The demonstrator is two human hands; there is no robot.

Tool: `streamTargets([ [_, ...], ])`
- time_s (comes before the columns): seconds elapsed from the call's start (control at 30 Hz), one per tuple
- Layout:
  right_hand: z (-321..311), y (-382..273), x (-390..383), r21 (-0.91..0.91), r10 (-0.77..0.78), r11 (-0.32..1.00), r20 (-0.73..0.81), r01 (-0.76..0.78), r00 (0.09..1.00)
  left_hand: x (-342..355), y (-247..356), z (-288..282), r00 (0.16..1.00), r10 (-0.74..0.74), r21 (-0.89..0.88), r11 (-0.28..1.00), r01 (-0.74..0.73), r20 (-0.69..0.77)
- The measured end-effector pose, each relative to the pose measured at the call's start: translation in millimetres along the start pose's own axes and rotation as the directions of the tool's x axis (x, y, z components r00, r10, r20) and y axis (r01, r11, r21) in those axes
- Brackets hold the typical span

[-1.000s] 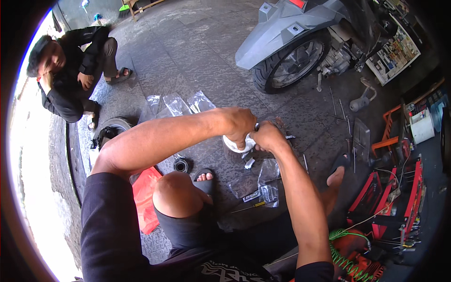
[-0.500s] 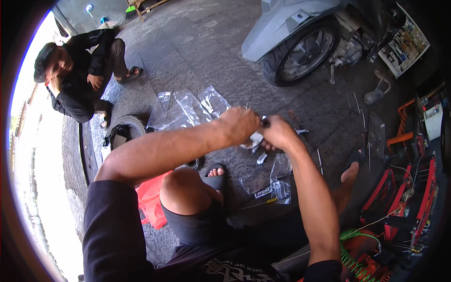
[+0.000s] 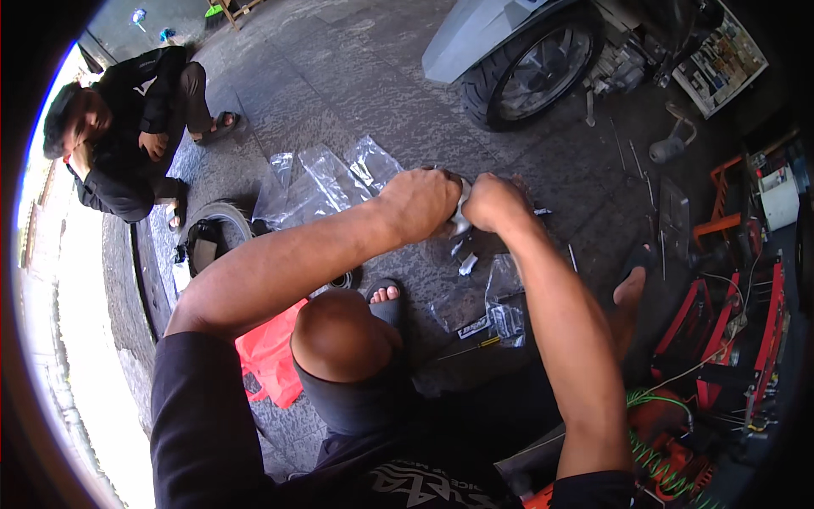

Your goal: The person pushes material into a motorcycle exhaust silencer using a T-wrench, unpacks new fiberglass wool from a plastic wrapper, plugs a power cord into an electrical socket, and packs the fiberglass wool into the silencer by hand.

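Both my hands are raised close together over the floor, fingers curled into fists. Between my left hand and my right hand shows a small whitish, shiny piece, gripped from both sides. Most of it is hidden by the fingers, so its kind cannot be made out. Beneath the hands lie a scrap of silvery wrapping and clear plastic packaging. Larger clear plastic bags are spread beyond my left forearm.
A motorcycle wheel stands at the far right. Red tool trays and a green coiled hose are at the right. A screwdriver lies near my foot. A person squats at the left, near a tire.
My fists have come level, with the right hand turned and raised beside the left. The whitish piece now shows as a narrow strip between them. The whole view has shifted slightly.
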State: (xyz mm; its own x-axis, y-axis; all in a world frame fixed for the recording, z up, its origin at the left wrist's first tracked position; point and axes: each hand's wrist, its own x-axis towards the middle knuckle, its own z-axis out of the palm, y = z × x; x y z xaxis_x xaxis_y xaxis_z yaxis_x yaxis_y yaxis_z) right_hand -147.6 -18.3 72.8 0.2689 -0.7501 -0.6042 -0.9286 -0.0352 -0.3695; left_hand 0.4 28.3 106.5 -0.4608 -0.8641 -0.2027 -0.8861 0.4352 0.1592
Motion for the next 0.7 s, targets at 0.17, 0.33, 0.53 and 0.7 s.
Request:
streamTargets([
  [0.17,-2,9,-15,0.055,-0.062,0.996,-0.242,0.077,0.968,1,-2,11,0.996,0.039,0.054,0.998,-0.035,-0.081],
  [0.33,0,20,-24,0.472,-0.064,0.881,0.037,0.039,0.997,-6,-1,14,0.991,0.072,0.079,0.995,-0.063,-0.116],
  [0.53,14,36,-10,0.074,-0.104,0.988,-0.335,0.136,0.937,4,5,19,0.991,0.095,0.042,0.995,-0.091,-0.097],
  [0.7,28,49,7,0.298,-0.056,0.939,-0.361,0.172,0.931,0,1,30,0.987,0.105,0.113,0.989,-0.091,-0.124],
])
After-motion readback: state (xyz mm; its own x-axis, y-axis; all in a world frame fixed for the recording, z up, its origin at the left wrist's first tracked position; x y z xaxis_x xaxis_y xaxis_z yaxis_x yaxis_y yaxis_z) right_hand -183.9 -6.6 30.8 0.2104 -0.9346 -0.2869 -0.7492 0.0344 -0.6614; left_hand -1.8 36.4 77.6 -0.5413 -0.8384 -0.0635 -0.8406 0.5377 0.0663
